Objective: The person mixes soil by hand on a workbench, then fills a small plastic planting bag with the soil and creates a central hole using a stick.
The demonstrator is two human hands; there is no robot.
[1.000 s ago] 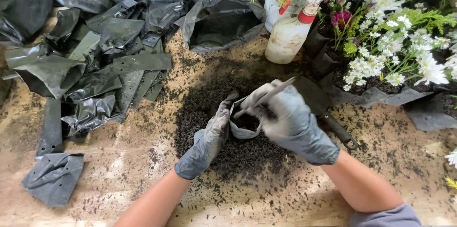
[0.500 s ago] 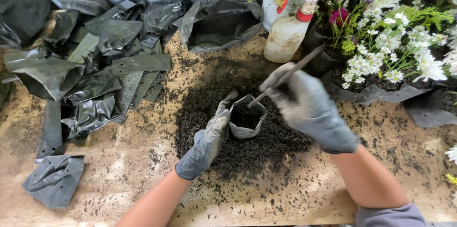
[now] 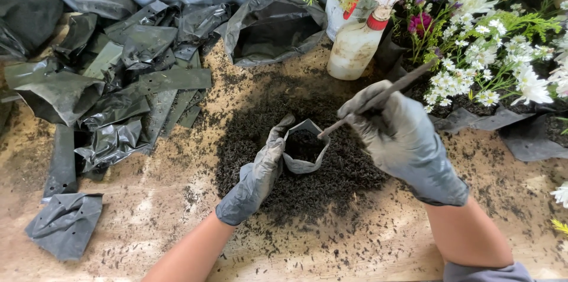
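Both my hands wear grey gloves. My left hand [image 3: 255,177] grips the rim of a small grey plastic grow bag [image 3: 305,165] that stands open on a heap of dark soil [image 3: 296,140] and holds soil inside. My right hand [image 3: 402,140] is closed around a thin stick [image 3: 378,100], raised a little above and to the right of the bag. The stick's lower tip points down at the bag's right rim.
A heap of empty black plastic bags [image 3: 118,93] lies at the left, with one loose bag [image 3: 64,224] near the front. A larger open bag [image 3: 272,29] and a white spray bottle [image 3: 358,39] stand behind the soil. Flowering plants [image 3: 497,39] crowd the right side.
My right hand has lifted up and to the right, drawing the stick out of the bag's soil. My left hand has stayed on the bag's rim.
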